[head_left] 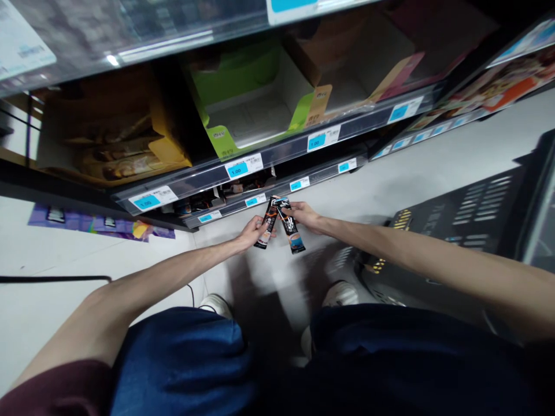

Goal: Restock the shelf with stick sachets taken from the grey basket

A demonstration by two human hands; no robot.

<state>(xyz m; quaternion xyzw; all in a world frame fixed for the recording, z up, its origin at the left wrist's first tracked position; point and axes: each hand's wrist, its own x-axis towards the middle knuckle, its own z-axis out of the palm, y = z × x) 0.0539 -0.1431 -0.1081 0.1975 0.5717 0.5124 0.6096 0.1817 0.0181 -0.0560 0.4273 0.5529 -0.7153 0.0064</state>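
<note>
Left hand grips dark sachet; right hand grips second sachet

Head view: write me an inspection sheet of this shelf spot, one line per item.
Surface: pale floor in front of the shelves.
Job's things: left sachet and right sachet, both dark stick packs, tops close together before the lowest shelf.
Clutter: purple packets on the floor at left; green carton looks empty; brown carton holds packs.
Hands: left hand shut on left sachet; right hand shut on right sachet.
Cables: dark cable along the floor at left.
Surroundings: blue price labels on the shelf rails; black crate at right.
</note>
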